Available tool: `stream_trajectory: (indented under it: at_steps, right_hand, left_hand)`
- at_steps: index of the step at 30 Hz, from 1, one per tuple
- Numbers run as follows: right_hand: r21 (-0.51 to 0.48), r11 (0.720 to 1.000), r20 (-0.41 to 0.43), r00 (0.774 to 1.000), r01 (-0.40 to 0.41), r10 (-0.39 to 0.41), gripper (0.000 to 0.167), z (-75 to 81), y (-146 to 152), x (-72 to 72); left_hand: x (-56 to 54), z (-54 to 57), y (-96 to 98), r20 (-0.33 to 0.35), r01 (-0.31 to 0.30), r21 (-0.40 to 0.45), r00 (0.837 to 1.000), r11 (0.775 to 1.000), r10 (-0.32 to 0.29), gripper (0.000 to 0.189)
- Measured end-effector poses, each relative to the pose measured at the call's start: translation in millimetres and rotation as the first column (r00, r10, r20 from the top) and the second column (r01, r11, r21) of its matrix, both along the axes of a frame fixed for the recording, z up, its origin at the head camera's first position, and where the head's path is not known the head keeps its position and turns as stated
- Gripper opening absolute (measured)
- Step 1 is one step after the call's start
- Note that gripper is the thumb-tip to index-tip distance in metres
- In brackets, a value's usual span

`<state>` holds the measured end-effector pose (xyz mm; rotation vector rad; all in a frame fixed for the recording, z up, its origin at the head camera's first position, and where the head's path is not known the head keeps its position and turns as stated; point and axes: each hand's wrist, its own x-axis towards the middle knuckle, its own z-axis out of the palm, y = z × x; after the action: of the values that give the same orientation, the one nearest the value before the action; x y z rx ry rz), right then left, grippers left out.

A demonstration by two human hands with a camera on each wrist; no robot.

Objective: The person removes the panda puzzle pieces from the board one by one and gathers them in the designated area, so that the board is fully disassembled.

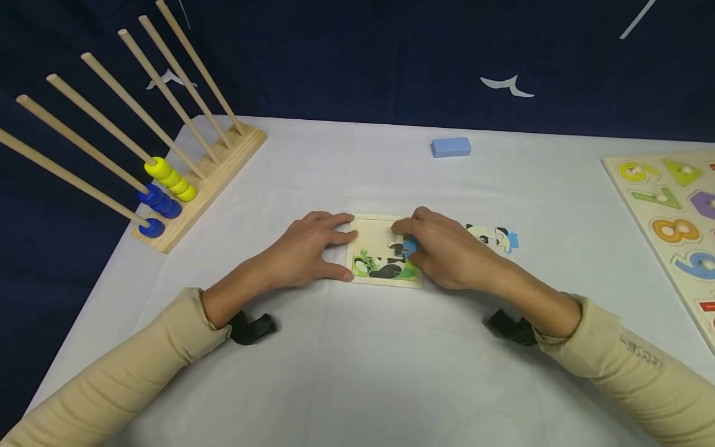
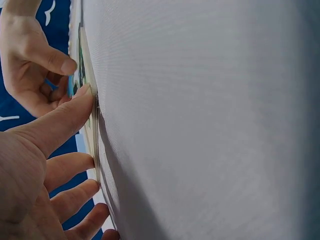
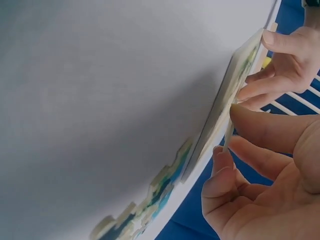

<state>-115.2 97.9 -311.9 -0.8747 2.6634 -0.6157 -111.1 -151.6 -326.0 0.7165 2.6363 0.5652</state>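
Observation:
A small wooden panda puzzle board lies flat on the white cloth. Its lower strip bears a black, white and green picture; bare wood shows above. My left hand rests against the board's left side, fingers extended, thumb on the near corner. My right hand pinches a blue and black puzzle piece over the board's right part. In the right wrist view this piece is edge-on, tilted between thumb and fingers. Loose panda pieces lie right of the board, partly hidden by my right hand.
A wooden abacus with upright rods and blue and yellow beads stands at the back left. Towards the far edge lies a blue block. A number and shape board reaches in from the right. Dark cloth hangs behind the table.

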Motion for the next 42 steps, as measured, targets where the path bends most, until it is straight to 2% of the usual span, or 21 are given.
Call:
stream_trajectory:
  at_steps: [3, 10, 19, 27, 35, 42]
  right_hand:
    - [-0.019, 1.0, -0.005, 1.0, 0.012, -0.012, 0.045, 2.6, 1, 0.5]
    - [-0.066, 0.998, 0.008, 1.0, 0.016, -0.015, 0.038, 10.4, 10, 2.5]
    - [-0.123, 0.991, -0.013, 0.999, -0.049, 0.048, 0.037, 18.4, 28, 8.9]
    - [-0.12, 0.992, -0.024, 0.999, -0.037, 0.034, 0.037, 13.6, 40, 15.3]
    - [-0.151, 0.988, 0.006, 0.999, -0.031, 0.032, 0.04, 13.5, 57, 20.2]
    - [-0.195, 0.98, -0.031, 0.999, -0.024, 0.018, 0.045, 9.5, 78, 24.4]
  left_hand:
    - [0.3, 0.2, 0.0, -0.001, 0.0, -0.005, 1.0, 1.0, 0.0, 0.071]
    - [1.1, 1.4, 1.0, 0.002, -0.001, 0.0, 1.0, 1.0, 0.001, 0.071]
    - [0.4, 0.5, 2.3, 0.0, -0.004, -0.002, 1.0, 1.0, 0.004, 0.07]
    - [0.5, 0.2, 2.0, 0.001, -0.007, 0.001, 1.0, 1.0, 0.007, 0.071]
    - [1.0, -0.2, 1.9, 0.001, -0.009, 0.002, 1.0, 1.0, 0.009, 0.071]
    - [0.8, -0.8, 1.0, -0.002, -0.011, 0.005, 1.0, 1.0, 0.011, 0.071]
